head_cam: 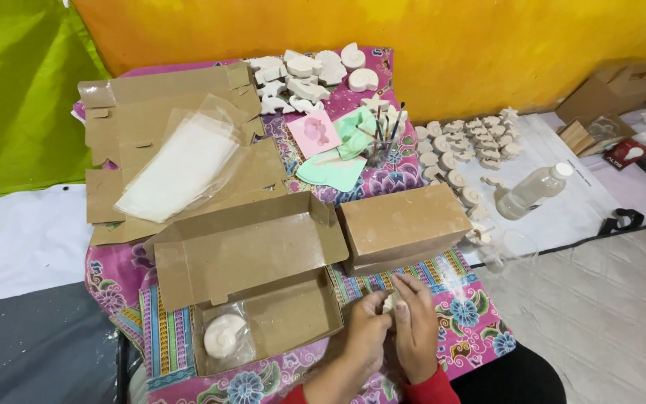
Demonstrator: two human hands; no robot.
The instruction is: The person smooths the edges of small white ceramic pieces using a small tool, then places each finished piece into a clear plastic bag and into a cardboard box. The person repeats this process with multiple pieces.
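Both hands meet at the bottom centre over a patterned pink cloth (480, 329). My left hand (365, 333) and my right hand (417, 329) together hold a small white plaster figure (390, 303); only its top shows between the fingers. Just left of the hands lies an open brown cardboard box (293, 314) with a round white plaster shell in a clear bag (223, 336) inside. A closed brown box (404, 224) stands right behind the hands.
Flat cardboard blanks (136, 112) and a stack of clear bags (177, 168) lie at the left. Several white plaster figures (308, 75) fill the far end; more (472, 146) and a plastic bottle (534, 191) lie on a white sheet at the right. A cup of brushes (380, 150) stands mid-table.
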